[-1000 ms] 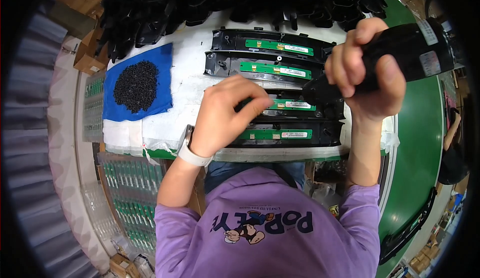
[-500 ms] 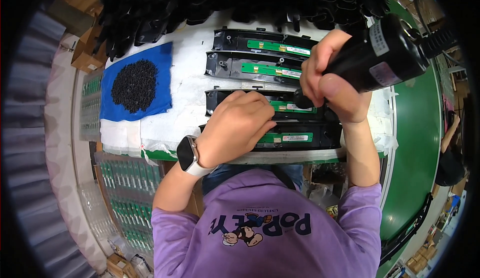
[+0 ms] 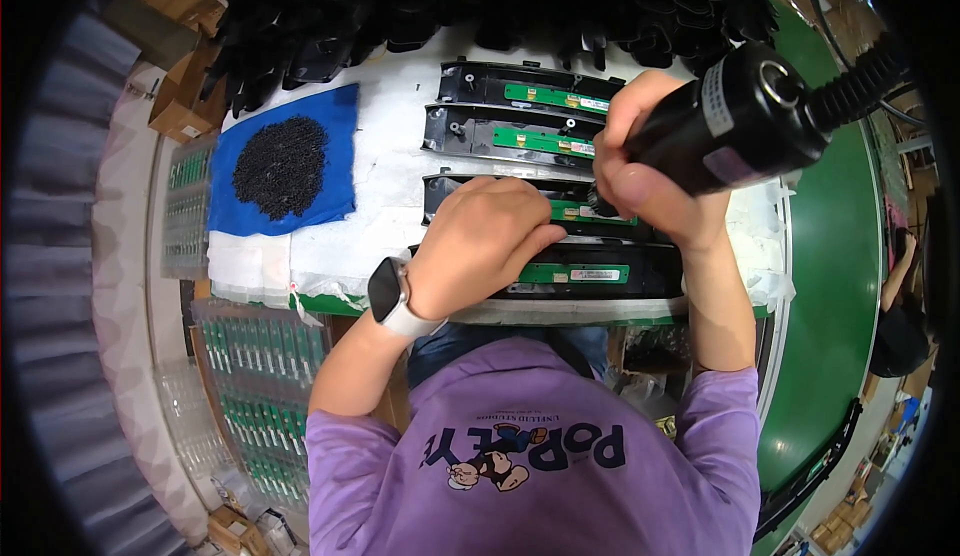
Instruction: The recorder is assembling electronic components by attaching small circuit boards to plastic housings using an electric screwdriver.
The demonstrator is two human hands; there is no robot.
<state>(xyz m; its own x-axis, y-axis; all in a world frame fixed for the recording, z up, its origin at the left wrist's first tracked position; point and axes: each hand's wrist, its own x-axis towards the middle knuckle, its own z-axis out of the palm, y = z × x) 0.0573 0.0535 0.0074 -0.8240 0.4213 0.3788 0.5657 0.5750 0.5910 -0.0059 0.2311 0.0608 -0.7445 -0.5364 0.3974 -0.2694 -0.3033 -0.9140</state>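
Observation:
My right hand is closed round a thick black electric screwdriver. The tool leans up to the right, and its tip end reaches the green circuit board inside a long black plastic housing, second from the near edge. My left hand curls over the left part of this housing, fingers closed by the board's left end. Whatever its fingertips hold is hidden. Nearer to me, another housing carries a green board. Two more housings with boards lie farther off, partly covered by my right hand.
At the left, a blue cloth bears a heap of small black screws. Black plastic parts pile along the table's far side. Clear trays of green boards stand lower left. A corrugated cable runs from the screwdriver. A green surface extends right.
The screwdriver's rear end has swung left and slightly down, with my right hand shifting a little left. My left hand has slid slightly right. The whole view has shifted slightly.

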